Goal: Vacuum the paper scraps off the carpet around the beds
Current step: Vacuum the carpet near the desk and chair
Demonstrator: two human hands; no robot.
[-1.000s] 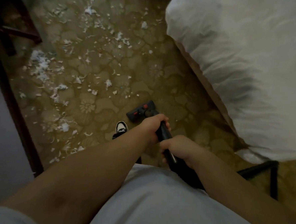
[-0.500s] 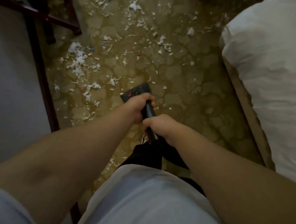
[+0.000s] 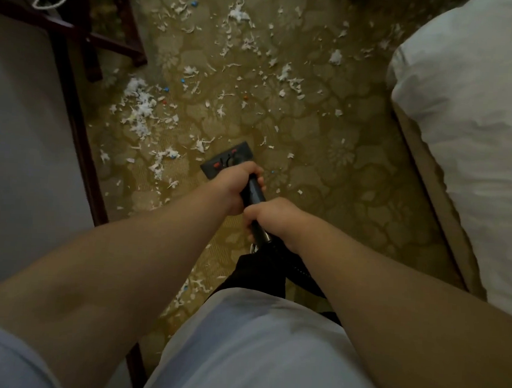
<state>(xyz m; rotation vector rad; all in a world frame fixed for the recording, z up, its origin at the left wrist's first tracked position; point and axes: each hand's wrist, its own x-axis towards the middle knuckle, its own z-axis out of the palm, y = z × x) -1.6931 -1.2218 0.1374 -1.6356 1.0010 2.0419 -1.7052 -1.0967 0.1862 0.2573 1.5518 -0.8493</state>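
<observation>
Black vacuum head [image 3: 226,161] nearer scraps [image 3: 140,108], hands [image 3: 234,189] still gripping wand [image 3: 253,191]

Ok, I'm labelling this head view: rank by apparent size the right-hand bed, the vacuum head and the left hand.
1. right-hand bed, largest by far.
2-3. vacuum head and left hand look alike; the hand sits nearer the camera, so unranked.

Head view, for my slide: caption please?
Left hand and right hand grip the vacuum wand, floor head facing paper scraps on carpet.

There is one vacuum head [image 3: 227,162]. Behind it is one wand [image 3: 253,190], gripped by two hands: left hand [image 3: 232,189], right hand [image 3: 277,220]. Beyond it lie uncountable paper scraps [image 3: 140,105], and right of it one bed [image 3: 478,117].
</observation>
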